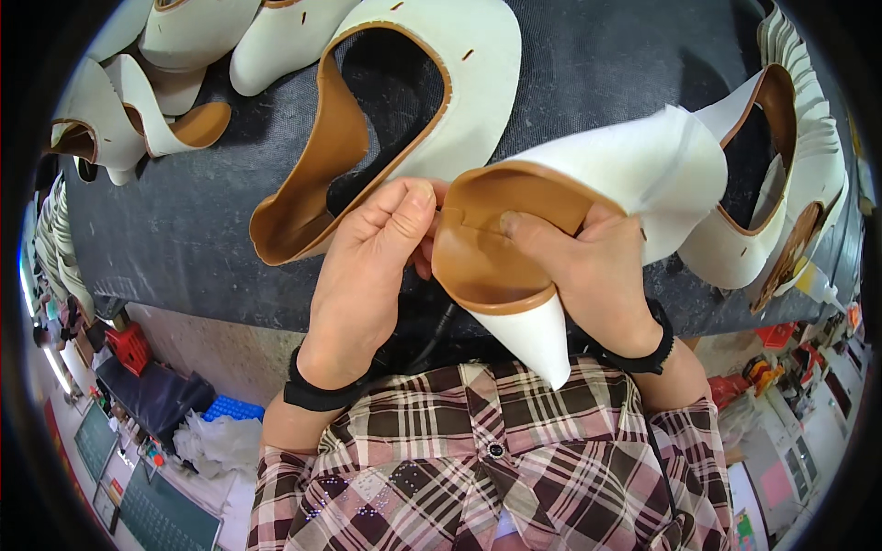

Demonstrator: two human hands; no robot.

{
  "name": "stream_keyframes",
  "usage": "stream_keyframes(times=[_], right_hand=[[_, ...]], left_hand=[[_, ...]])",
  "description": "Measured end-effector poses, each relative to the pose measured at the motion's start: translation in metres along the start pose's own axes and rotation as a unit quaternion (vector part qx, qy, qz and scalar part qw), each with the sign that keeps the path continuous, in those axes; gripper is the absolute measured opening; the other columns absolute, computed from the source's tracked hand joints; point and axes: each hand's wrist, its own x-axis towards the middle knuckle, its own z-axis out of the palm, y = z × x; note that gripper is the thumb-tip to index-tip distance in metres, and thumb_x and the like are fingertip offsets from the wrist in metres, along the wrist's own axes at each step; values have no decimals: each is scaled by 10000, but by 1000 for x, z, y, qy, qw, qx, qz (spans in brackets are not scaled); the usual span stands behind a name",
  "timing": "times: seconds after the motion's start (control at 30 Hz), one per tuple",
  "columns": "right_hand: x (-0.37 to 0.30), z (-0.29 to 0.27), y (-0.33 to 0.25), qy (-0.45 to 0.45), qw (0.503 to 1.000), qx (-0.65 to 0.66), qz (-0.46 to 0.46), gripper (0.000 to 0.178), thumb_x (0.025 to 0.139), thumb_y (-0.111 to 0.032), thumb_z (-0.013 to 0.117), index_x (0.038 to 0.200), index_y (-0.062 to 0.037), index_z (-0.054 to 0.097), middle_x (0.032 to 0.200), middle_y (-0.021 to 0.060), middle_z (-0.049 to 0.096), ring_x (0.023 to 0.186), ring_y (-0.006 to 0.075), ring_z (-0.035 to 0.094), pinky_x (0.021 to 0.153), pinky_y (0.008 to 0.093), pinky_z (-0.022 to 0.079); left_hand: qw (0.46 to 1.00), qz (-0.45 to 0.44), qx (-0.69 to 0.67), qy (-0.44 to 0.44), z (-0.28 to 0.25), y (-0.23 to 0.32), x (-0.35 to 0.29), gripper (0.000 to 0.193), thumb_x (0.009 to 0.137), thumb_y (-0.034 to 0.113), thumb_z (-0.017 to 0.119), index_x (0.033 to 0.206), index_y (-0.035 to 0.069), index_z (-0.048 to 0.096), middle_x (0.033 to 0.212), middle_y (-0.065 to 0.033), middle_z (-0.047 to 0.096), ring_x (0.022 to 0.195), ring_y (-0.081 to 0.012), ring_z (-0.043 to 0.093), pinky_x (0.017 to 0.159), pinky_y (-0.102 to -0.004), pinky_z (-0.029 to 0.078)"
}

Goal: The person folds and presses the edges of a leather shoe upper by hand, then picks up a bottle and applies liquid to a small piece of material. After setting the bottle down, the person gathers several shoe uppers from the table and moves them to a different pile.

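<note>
A white shoe upper with a tan lining is held in front of me, its pointed white end aimed down toward my shirt. My right hand grips it, the thumb pressed on the tan lining and the other fingers hidden behind. Close against the upper's left edge, my left hand is closed in a pinch, thumb against forefinger. What lies in that pinch, if anything, is too small to make out. Just beyond my left hand, another white shoe upper with tan lining rests on the dark table.
The black-covered table curves across the view. More white uppers crowd its far left. At the right lie a white upper, a stack of white pieces and a small bottle with a pale nozzle.
</note>
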Motion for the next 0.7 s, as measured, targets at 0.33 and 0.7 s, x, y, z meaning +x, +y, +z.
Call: stream_keyframes(times=[0.33, 0.7], right_hand=[[0, 1, -1, -4, 996, -77, -45, 233, 768, -83, 593, 960, 46, 617, 839, 67, 647, 740, 99, 589, 656, 237, 480], [12, -2, 5, -72, 984, 137, 84, 254, 767, -43, 567, 998, 60, 582, 901, 97, 634, 732, 133, 602, 633, 240, 477]], left_hand=[[999, 9, 32, -26, -6, -11, 4, 184, 887, 180, 525, 858, 9, 584, 726, 37, 540, 662, -25, 444, 596, -181, 366], [998, -28, -25, -45, -14, -13, 5, 186, 895, 187, 503, 812, 41, 582, 717, 33, 543, 655, -38, 449, 618, -184, 360]])
